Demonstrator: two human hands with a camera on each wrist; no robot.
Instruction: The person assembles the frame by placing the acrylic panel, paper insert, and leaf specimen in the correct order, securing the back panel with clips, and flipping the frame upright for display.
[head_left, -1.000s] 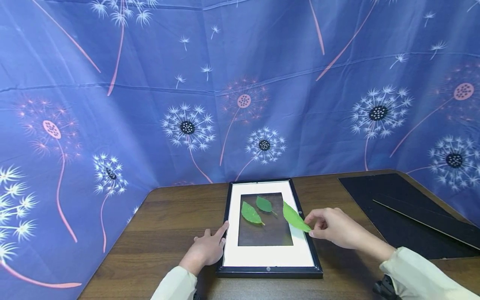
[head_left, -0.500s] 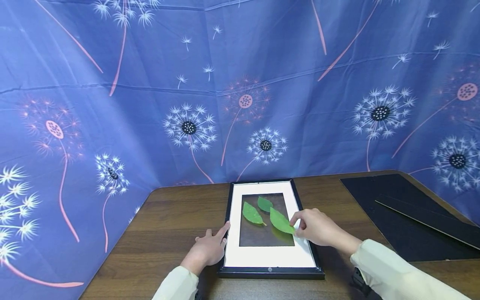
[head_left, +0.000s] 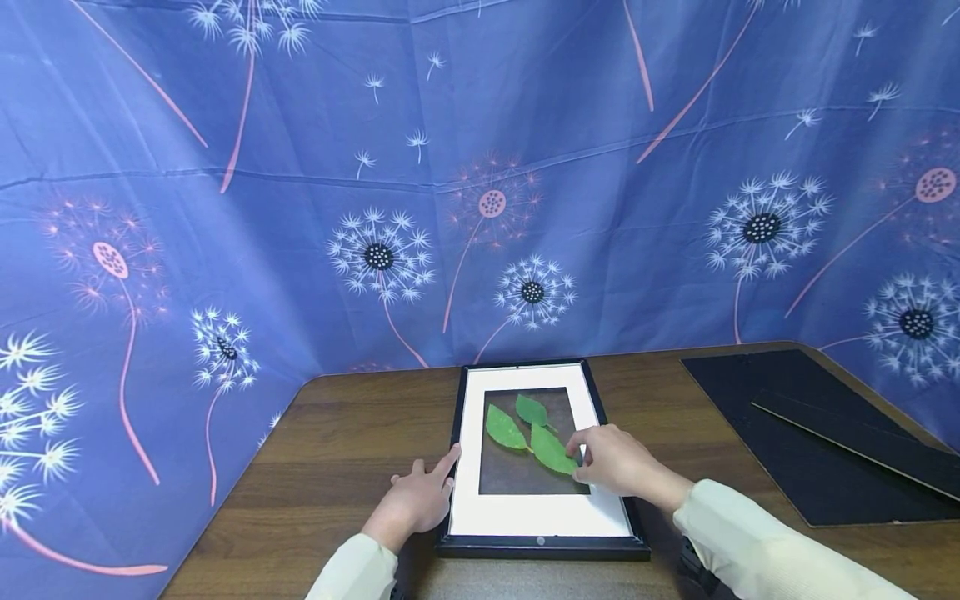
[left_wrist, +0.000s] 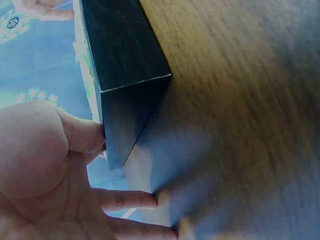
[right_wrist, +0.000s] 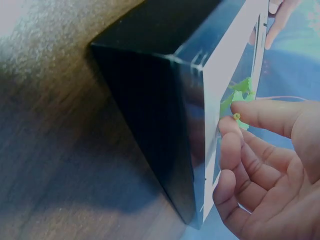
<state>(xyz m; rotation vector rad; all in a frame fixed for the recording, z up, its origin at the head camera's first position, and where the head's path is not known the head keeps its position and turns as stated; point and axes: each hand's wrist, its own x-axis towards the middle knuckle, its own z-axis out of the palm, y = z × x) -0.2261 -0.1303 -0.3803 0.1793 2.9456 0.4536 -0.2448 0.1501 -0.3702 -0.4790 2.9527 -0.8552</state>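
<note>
Head view: the rightmost green leaf (head_left: 551,451) lies over the black picture frame (head_left: 543,548), left of the nearer right hand (head_left: 615,460), its long axis slanting down toward that hand. Left wrist view: the left hand (left_wrist: 47,167), digits spread, touches the frame's side. Right wrist view: thumb and finger pinch the leaf's stem (right_wrist: 237,116), the remaining fingers curled.

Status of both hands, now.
Left hand: open, touching the black frame.
Right hand: closed, pinching a green leaf by its stem.

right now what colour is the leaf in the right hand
The leaf is green, clearest in the head view.
</note>
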